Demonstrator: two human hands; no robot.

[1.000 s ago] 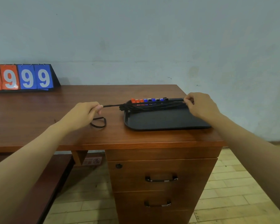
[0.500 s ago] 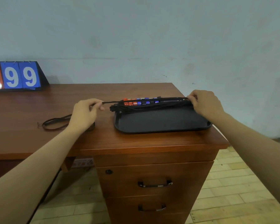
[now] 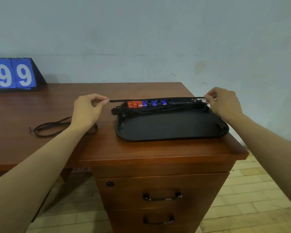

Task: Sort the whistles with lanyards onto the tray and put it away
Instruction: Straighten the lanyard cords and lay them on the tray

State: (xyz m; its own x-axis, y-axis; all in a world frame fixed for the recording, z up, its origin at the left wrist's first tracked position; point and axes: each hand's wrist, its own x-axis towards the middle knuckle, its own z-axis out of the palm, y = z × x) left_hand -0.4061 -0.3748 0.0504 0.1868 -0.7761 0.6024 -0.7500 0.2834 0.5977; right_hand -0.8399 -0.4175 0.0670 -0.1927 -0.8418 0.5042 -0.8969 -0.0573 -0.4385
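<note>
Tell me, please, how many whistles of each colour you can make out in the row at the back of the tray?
Orange whistles: 3
Blue whistles: 3
Total: 6 coloured whistles lie on the black tray. Dark gaps between the blue ones may hold black whistles, but that cannot be told.

Pale blue-grey wall (image 3: 158, 39), scuffed and stained in places. Brown wooden desk (image 3: 141, 152) against it, two drawers (image 3: 161, 190) with dark handles below, perhaps a lock beside. Light wood-strip floor (image 3: 242, 195).
</note>
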